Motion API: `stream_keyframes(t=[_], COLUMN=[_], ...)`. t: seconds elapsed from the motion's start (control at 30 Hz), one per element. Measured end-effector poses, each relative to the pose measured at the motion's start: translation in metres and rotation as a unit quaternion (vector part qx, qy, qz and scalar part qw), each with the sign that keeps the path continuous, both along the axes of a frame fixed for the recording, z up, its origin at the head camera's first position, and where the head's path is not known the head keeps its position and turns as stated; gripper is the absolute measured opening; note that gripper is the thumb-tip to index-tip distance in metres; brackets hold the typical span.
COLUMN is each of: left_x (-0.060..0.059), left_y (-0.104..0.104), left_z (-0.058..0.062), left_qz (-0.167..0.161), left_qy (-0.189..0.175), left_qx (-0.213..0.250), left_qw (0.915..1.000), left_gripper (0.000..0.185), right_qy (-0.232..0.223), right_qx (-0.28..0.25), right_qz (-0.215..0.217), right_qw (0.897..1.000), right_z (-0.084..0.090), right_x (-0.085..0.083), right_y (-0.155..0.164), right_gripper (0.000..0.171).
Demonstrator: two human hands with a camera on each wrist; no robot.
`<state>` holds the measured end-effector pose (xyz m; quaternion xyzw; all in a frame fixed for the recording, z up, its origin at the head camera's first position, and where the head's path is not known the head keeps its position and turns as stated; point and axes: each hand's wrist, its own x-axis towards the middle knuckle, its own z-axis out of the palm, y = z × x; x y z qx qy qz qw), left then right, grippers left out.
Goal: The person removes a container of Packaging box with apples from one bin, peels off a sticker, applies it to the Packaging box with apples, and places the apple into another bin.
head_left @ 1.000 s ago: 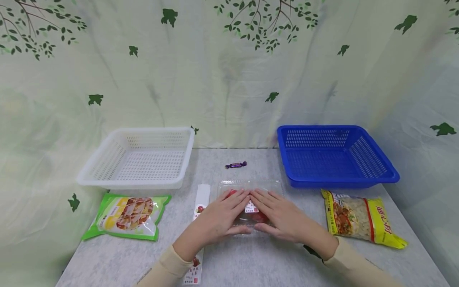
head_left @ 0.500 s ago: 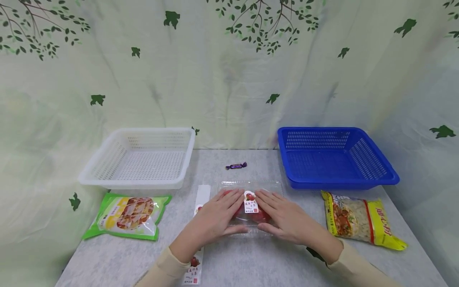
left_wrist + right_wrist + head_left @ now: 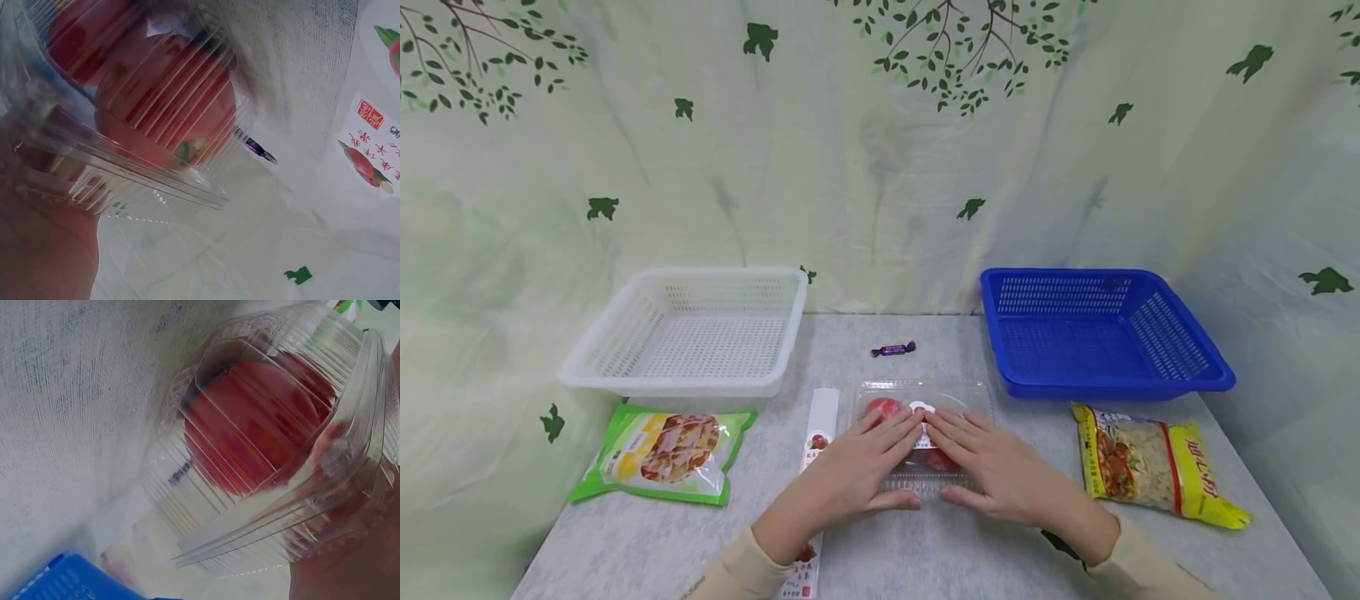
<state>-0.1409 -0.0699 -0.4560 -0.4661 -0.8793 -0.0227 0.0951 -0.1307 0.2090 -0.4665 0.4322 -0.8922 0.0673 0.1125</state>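
Observation:
A clear plastic clamshell box (image 3: 970, 395) with red fruit that looks like apples (image 3: 250, 428) lies in front of me, lid closed. My left hand (image 3: 859, 471) lies over its left part and my right hand (image 3: 1000, 462) over its right part. The straight fingers of both rest on the lid, fingertips nearly meeting over a white fruit label (image 3: 922, 408), partly hidden by them. Both thumbs point inward at the near edge of the box. In the left wrist view, apples (image 3: 165, 100) show through the ribbed side wall. A strip of the same labels (image 3: 824, 410) lies beside the left hand, partly under the forearm.
A white basket (image 3: 778, 382) stands at the back left, a blue basket (image 3: 1112, 390) at the back right. A green food bag (image 3: 666, 454) lies on the left, a yellow one (image 3: 1157, 462) on the right. A purple wrapped candy (image 3: 892, 350) lies behind the box.
The hands first drew apart, baring the label, then came together again so the fingertips cover part of it. They now lie slightly closer to the near edge.

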Motion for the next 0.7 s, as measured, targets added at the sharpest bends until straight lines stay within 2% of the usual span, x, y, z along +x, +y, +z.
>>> stream_keyframes(t=[0.2,0.4,0.53,0.7], left_x=[0.001,0.0001,-0.0001,0.0016], left_y=[0.0011,-0.0018,-0.0056,-0.0086], left_z=[0.0001,-0.0007,-0.0003,-0.0014], left_qz=[0.003,0.005,0.012,0.016], left_qy=[-0.009,0.021,0.021,0.026], left_qx=[-0.013,-0.028,-0.031,-0.022], left_qw=[0.9999,0.9994,0.9992,0.9993], left_gripper=[0.091,0.089,0.088,0.088], right_qy=[-0.007,-0.019,-0.034,-0.018], right_qx=[0.01,0.006,0.014,0.013], right_qz=[-0.001,-0.012,-0.028,-0.03], right_qw=[1.0,1.0,0.999,0.999], right_z=[-0.003,-0.0033,0.0006,0.0027], right_x=[0.0026,0.0046,0.0057,0.0075], right_y=[0.0008,0.0055,0.0077,0.0072], right_gripper=[0.081,0.078,0.079,0.08])
